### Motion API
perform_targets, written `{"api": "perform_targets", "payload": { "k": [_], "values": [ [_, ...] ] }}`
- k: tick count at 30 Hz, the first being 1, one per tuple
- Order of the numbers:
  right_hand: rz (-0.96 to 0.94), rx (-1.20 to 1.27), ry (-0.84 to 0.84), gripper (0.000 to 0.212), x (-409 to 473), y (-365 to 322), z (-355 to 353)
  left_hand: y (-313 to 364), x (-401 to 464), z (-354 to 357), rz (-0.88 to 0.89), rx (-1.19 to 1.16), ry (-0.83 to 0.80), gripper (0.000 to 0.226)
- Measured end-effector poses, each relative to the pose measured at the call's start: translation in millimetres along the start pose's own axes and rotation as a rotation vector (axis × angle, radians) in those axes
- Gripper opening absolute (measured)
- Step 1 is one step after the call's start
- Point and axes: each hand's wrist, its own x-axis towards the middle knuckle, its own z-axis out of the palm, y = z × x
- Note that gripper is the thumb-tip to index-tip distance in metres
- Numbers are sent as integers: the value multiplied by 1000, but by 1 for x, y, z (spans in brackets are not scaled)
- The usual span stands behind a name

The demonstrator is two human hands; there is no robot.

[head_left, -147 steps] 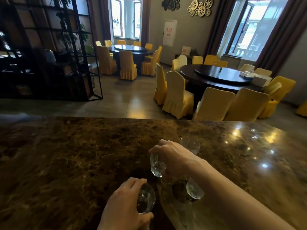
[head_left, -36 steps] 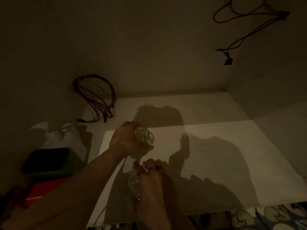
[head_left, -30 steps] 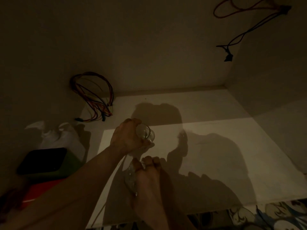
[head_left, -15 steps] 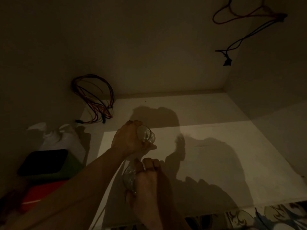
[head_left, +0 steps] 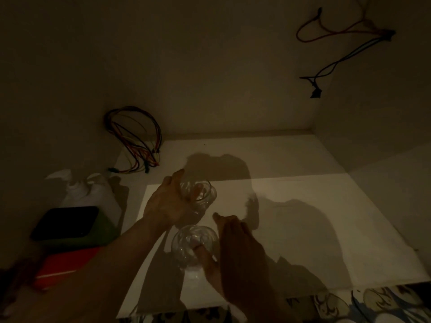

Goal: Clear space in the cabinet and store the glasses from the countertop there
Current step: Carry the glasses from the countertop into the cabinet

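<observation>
On the cabinet floor [head_left: 303, 206], one glass [head_left: 200, 197] in the left hand [head_left: 168, 206] sits behind another glass [head_left: 194, 243] beside the right hand [head_left: 240, 248], with boxes [head_left: 67, 229] stacked left and wires [head_left: 135, 141] behind them.

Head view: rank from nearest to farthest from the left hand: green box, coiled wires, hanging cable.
1. green box, low on the left hand's left.
2. coiled wires, back-left corner.
3. hanging cable, upper right wall.

Clear glossy glasses [head_left: 198, 197], matt white cabinet floor [head_left: 303, 206]
</observation>
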Motion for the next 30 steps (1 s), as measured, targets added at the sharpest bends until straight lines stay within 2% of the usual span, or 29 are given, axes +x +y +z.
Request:
{"api": "perform_targets", "payload": {
  "k": [2, 3, 7, 13, 17, 21, 30],
  "values": [
    [84, 30, 229, 86, -14, 16, -4, -6, -11, -8, -48, -6, 13, 87],
    [160, -36, 232, 85, -17, 27, -9, -9, -15, -12, -71, 5, 20, 82],
    [167, -8, 141, 74, -14, 36, -15, -15, -40, -30, -31, 213, -58, 64],
    [230, -155, 35, 71, -33, 55, -33, -18, -88, -41, -33, 479, -120, 73],
    [254, -181, -7, 70, -51, 51, -51, -12, -117, -53, -71, 504, -204, 88],
    [267, -168, -73, 71, -73, 35, -79, 15, -146, -67, -76, 596, -297, 67],
    [323, -109, -305, 67, -136, -25, -197, 111, -217, -147, -172, 480, -517, 79]
  ]
}}
